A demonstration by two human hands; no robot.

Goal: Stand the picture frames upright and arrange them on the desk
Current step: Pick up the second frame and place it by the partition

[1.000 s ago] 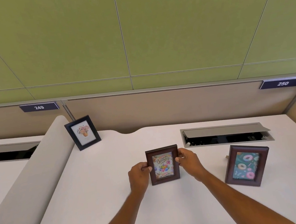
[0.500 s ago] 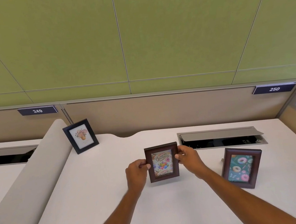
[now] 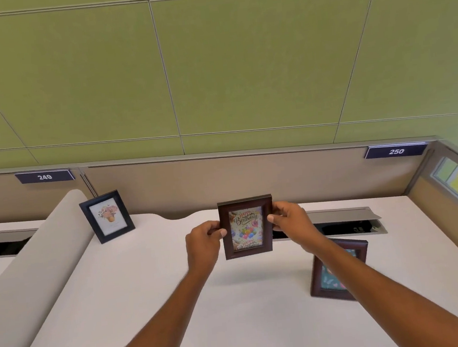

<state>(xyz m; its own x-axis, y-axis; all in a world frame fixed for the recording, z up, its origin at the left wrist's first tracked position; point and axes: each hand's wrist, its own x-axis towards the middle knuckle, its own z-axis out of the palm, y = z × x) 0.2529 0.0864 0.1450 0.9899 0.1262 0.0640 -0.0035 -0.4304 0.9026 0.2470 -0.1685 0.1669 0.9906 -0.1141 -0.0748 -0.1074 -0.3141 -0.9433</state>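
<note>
both hands hold the birthday frame (image 3: 246, 227) upright, picture facing the camera. left hand (image 3: 204, 242) pinches its left edge w/ thumb on the front, right hand (image 3: 289, 221) pinches the right edge the same way, both closed tight on the wood. a soft shadow lies on the desk (image 3: 151, 306) under and ahead of it, so it looks clear of the surface, tho contact at the bottom edge is hard to judge.

room: open white desk to the left of the held frame, all the way to the black frame (image 3: 106, 216), which stands tilted back near the rear left corner, just beside the curved divider (image 3: 35, 264). behind the held frame the desk's back edge has a shallow notch against the beige partition (image 3: 223, 179). to the right rear, the cable tray (image 3: 347, 222) sits w/ its lid up, just behind the right hand. the doughnut frame (image 3: 335, 270) stands front right, partly hidden by the right forearm. near edge of desk is bare between the 2 forearms.

vs 0.5 s ago: the birthday frame is higher and further back in view, its top now overlapping the partition instead of sitting low on the desk. grip is unchanged. the black frame and the doughnut frame haven't moved on the desk; the view has tipped down a bit.
</note>
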